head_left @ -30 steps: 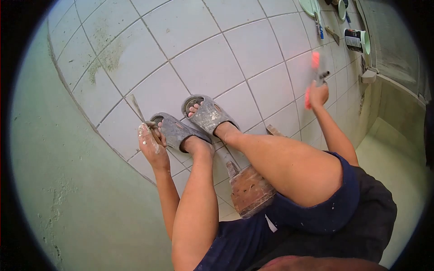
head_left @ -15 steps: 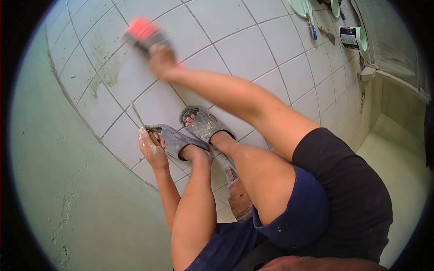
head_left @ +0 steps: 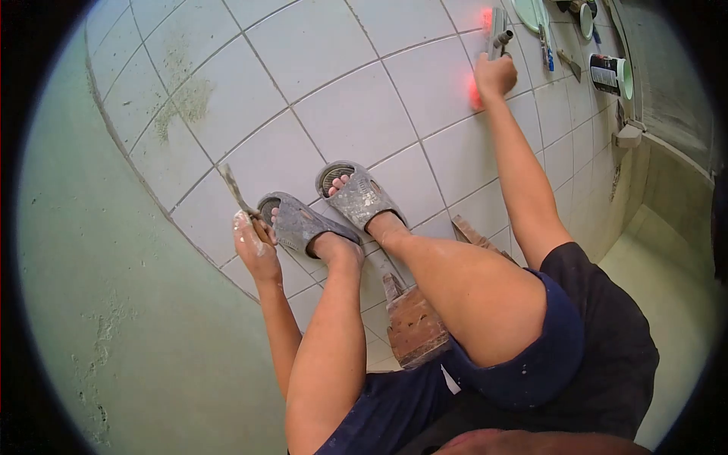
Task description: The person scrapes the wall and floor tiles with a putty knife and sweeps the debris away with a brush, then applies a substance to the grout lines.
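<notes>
My left hand (head_left: 256,241), smeared with white paste, is closed round the handle of a putty knife (head_left: 231,186), its blade pointing up and away beside my left sandal (head_left: 303,225). At the upper right, my right hand (head_left: 497,74) is wrapped round the handle of a brush (head_left: 498,34) with red-pink bristles, which blur at both ends of the tool. The brush is over the white tiled floor (head_left: 356,110); whether it touches the tiles I cannot tell.
A wooden stool (head_left: 418,326) shows beneath my legs. Farther right lie a scraper (head_left: 570,65), a blue-ended tool (head_left: 547,53), a green-white lid (head_left: 531,14) and a tipped black-and-white tub (head_left: 609,74). A green wall (head_left: 136,303) rises at the left.
My right hand swept the brush from the right to the upper left, and now holds it at the upper right again. My left hand has stayed beside the sandal with the knife.
</notes>
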A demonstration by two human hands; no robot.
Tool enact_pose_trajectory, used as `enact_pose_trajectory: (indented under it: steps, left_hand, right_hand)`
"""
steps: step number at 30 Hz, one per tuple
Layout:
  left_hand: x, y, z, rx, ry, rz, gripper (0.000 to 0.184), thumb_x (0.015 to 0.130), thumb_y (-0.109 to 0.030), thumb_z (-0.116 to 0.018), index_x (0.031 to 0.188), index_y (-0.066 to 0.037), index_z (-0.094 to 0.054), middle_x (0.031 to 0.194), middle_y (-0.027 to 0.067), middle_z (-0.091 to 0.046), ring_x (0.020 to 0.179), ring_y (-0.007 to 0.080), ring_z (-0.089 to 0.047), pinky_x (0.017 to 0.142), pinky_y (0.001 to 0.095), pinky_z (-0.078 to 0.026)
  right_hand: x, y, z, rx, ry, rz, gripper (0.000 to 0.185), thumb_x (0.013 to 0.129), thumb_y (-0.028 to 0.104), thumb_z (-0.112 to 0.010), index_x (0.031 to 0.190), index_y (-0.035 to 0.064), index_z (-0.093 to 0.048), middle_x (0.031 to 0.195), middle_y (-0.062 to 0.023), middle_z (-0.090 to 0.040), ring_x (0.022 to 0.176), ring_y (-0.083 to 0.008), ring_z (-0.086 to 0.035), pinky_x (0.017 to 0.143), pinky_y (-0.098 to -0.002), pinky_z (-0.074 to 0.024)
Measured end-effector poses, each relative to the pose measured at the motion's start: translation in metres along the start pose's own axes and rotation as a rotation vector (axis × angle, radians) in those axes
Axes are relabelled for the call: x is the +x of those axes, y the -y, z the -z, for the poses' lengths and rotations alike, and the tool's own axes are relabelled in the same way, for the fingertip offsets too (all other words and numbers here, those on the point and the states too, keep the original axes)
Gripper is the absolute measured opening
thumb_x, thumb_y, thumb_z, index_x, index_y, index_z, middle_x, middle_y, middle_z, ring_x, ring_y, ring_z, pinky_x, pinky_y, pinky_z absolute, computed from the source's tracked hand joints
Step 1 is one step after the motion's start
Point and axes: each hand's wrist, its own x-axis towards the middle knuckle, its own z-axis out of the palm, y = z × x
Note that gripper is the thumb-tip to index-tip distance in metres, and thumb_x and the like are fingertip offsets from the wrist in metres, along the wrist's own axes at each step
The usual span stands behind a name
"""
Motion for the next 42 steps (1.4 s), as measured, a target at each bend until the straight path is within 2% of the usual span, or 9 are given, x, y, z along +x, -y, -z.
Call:
enact_pose_trajectory:
  steps: [3,13,15,22,25,33,35,37,42]
  left_hand:
    - [-0.007,-0.003,-0.017,0.032,-0.02,0.034,0.029,0.103,-0.035,-0.043,0.091,-0.009,-0.05,0.074,0.0004,-0.05,0.053,0.0091,-0.044,0.049,0.0222,-0.035]
    - [-0.001,-0.021,-0.03,0.004,0.011,0.026,0.027,0.104,-0.033,-0.043,0.091,-0.009,-0.048,0.066,0.0018,-0.048,0.053,0.0095,-0.044,0.053,0.0235,-0.043]
    - [-0.002,-0.029,-0.027,0.029,0.021,-0.006,0.027,0.104,-0.031,-0.044,0.09,-0.009,-0.048,0.065,0.0019,-0.047,0.052,0.0097,-0.044,0.052,0.0237,-0.045]
    - [0.01,-0.009,-0.012,0.039,0.026,0.018,0.025,0.103,-0.027,-0.048,0.093,-0.005,-0.052,0.069,0.0085,-0.059,0.051,0.0127,-0.053,0.049,0.0243,-0.045]
    - [0.015,-0.008,-0.03,0.064,0.17,0.073,0.022,0.101,-0.022,-0.05,0.09,-0.004,-0.051,0.069,0.0111,-0.065,0.051,0.0111,-0.055,0.048,0.0229,-0.045]
    - [0.022,-0.037,-0.075,0.243,0.375,0.184,0.025,0.101,-0.027,-0.053,0.098,-0.002,-0.054,0.074,0.0109,-0.066,0.052,0.009,-0.055,0.047,0.0234,-0.043]
    - [0.021,-0.031,-0.083,0.247,0.437,0.168,0.025,0.101,-0.025,-0.052,0.101,-0.001,-0.054,0.075,0.0099,-0.066,0.054,0.0083,-0.054,0.048,0.0233,-0.043]
    - [0.018,-0.034,-0.091,0.255,0.535,0.188,0.026,0.101,-0.024,-0.051,0.103,0.001,-0.056,0.08,0.0068,-0.067,0.062,0.0085,-0.057,0.053,0.0242,-0.047]
    - [0.009,-0.012,-0.097,0.439,0.607,0.066,0.03,0.101,-0.026,-0.052,0.105,0.004,-0.056,0.083,0.0133,-0.067,0.073,0.0187,-0.063,0.068,0.0341,-0.052]
  right_hand:
    - [-0.014,0.039,-0.041,0.14,0.213,-0.074,0.024,0.076,0.02,-0.065,0.078,-0.0041,-0.067,0.083,-0.025,-0.069,0.08,-0.0379,-0.07,0.076,-0.0464,-0.0542]
    - [-0.198,0.307,-0.025,0.558,0.641,0.6,0.021,0.074,0.014,-0.064,0.086,-0.003,-0.067,0.084,-0.0278,-0.067,0.084,-0.0405,-0.068,0.08,-0.0462,-0.0543]
    - [-0.189,0.285,-0.001,0.636,0.736,0.525,0.026,0.074,0.018,-0.065,0.088,-0.0035,-0.065,0.087,-0.0286,-0.066,0.086,-0.042,-0.066,0.081,-0.0464,-0.0522]
    - [-0.072,0.032,0.025,0.302,-0.079,0.433,0.026,0.076,0.012,-0.067,0.099,0.0018,-0.065,0.079,-0.0158,-0.066,0.069,-0.036,-0.065,0.062,-0.0468,-0.0503]
    - [-0.065,-0.05,0.035,-0.238,0.003,0.515,0.053,0.077,0.025,-0.075,0.121,-0.0012,-0.058,0.1,-0.0153,-0.064,0.09,-0.0323,-0.063,0.078,-0.0438,-0.0482]
    - [-0.168,0.013,0.091,-0.189,0.416,0.772,0.055,0.081,0.03,-0.075,0.122,-0.0035,-0.059,0.102,-0.0154,-0.059,0.094,-0.0303,-0.056,0.082,-0.0411,-0.0455]
    - [-0.197,0.043,0.088,0.312,0.632,0.704,0.043,0.086,0.032,-0.072,0.108,-0.0045,-0.065,0.09,-0.0146,-0.062,0.086,-0.0259,-0.059,0.077,-0.0404,-0.0461]
    - [-0.223,0.085,0.085,0.693,1.259,0.09,0.036,0.094,0.032,-0.065,0.103,-0.0023,-0.064,0.081,-0.0067,-0.061,0.074,-0.0145,-0.057,0.066,-0.0294,-0.0475]
    - [-0.241,0.099,0.063,1.137,1.534,-0.513,0.028,0.1,0.029,-0.057,0.095,0.0019,-0.063,0.081,-0.0019,-0.063,0.073,-0.008,-0.058,0.062,-0.0248,-0.048]
